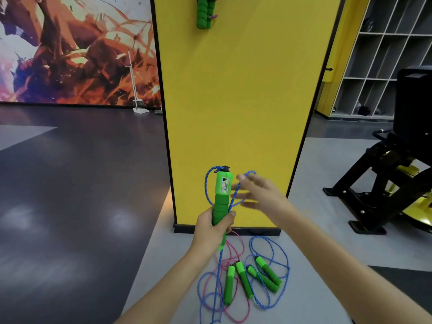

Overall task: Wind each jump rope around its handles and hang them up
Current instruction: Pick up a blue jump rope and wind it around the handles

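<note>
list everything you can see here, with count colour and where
hung jump rope: one, green handles, pink cord, top of pillar
held jump rope: one, green handles, blue cord, before pillar
floor jump ropes: four green handles, blue and pink cords, pillar's foot
pillar: one, yellow, centre
mural: one, orange and purple, left wall
cubby shelf: one, grey, right back
gym machine: one, black, right
left hand: one, grips the held handles
right hand: one, blurred, fingers spread by blue cord
</note>
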A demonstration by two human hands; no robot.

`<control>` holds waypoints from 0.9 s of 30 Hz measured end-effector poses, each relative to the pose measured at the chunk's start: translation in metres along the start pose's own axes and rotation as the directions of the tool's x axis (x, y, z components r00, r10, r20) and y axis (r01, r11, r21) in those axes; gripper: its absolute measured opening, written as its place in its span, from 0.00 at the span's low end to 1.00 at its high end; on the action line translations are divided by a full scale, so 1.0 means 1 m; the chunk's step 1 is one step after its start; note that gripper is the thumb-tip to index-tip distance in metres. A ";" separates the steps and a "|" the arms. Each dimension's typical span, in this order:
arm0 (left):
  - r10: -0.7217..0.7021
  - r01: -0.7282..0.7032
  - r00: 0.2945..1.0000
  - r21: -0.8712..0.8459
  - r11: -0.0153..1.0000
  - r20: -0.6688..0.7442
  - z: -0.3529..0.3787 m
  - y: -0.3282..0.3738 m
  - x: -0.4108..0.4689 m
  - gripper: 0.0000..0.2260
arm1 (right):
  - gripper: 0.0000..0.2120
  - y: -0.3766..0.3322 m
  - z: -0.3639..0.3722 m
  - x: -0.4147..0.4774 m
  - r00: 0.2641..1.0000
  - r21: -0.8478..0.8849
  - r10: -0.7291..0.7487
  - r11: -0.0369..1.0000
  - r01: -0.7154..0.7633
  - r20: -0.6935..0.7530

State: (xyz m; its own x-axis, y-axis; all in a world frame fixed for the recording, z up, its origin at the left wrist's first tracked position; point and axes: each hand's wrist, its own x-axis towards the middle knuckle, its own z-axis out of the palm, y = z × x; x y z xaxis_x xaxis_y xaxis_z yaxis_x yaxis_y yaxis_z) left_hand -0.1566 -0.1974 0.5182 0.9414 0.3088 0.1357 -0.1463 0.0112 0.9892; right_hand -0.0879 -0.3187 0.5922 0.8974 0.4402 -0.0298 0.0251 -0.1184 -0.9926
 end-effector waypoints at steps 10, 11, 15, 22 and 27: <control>0.045 -0.044 0.999 0.018 0.999 -0.010 0.000 -0.001 -0.007 0.02 | 0.09 0.045 0.018 -0.030 0.997 0.002 -0.065 0.998 0.065 0.037; 0.039 -0.039 0.999 0.012 0.999 -0.005 0.000 -0.002 -0.008 0.01 | 0.09 0.047 0.017 -0.029 0.997 -0.022 -0.075 0.997 0.076 0.023; 0.022 -0.022 1.000 -0.006 1.000 0.019 0.001 -0.001 -0.011 0.04 | 0.08 0.047 0.014 -0.021 0.992 -0.150 -0.116 0.983 0.106 -0.059; -0.009 0.008 1.000 0.042 0.999 0.024 0.001 -0.006 -0.012 0.10 | 0.08 0.020 0.006 -0.007 0.978 -0.137 -0.162 0.980 0.144 -0.132; -0.013 0.012 0.999 0.030 0.999 0.035 0.003 -0.005 -0.010 0.10 | 0.09 -0.011 0.001 0.005 0.958 -0.128 -0.228 0.970 0.207 -0.172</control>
State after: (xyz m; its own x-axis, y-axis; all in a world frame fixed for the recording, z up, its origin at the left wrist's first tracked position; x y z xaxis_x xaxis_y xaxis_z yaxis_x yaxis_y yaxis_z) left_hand -0.1646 -0.2032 0.5122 0.9534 0.2748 0.1246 -0.1256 -0.0140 0.9920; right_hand -0.0843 -0.3143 0.6030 0.9302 0.2955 0.2175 0.2668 -0.1378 -0.9538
